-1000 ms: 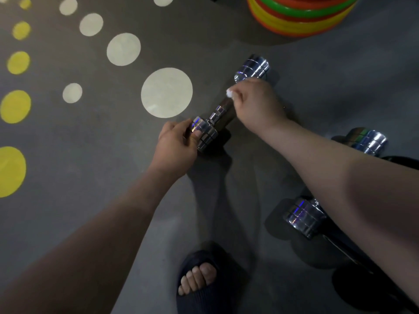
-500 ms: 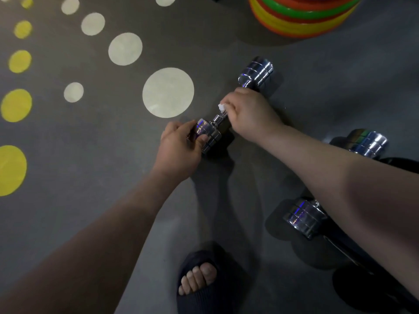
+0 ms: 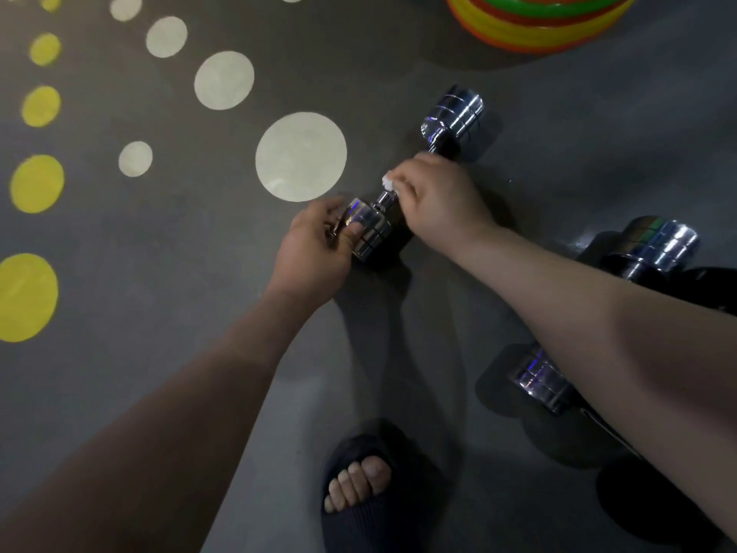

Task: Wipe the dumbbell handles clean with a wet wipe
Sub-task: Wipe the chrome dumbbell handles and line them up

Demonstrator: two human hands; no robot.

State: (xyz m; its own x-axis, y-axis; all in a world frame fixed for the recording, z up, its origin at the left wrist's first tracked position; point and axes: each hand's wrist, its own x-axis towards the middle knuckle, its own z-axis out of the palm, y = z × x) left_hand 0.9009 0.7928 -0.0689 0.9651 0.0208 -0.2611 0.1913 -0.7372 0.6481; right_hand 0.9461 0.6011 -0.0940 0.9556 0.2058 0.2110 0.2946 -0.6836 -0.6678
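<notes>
A chrome dumbbell [image 3: 454, 113] lies on the grey floor, slanting from near left to far right. My left hand [image 3: 315, 249] grips its near head, thumb on top. My right hand [image 3: 442, 197] is curled over the handle just beyond that head and pinches a small white wet wipe [image 3: 387, 181] against the bar. Most of the handle is hidden under my right hand. A second chrome dumbbell [image 3: 654, 245] lies to the right, its middle covered by my right forearm.
The grey floor [image 3: 159, 253] carries white and yellow painted circles on the left. A stack of orange, yellow and green rings [image 3: 534, 25] sits at the top right. My foot in a dark slipper [image 3: 359, 496] is at the bottom centre.
My right hand slid down the handle with the wipe from the far head toward the near head, then edged slightly back. My left hand kept its hold on the near head.
</notes>
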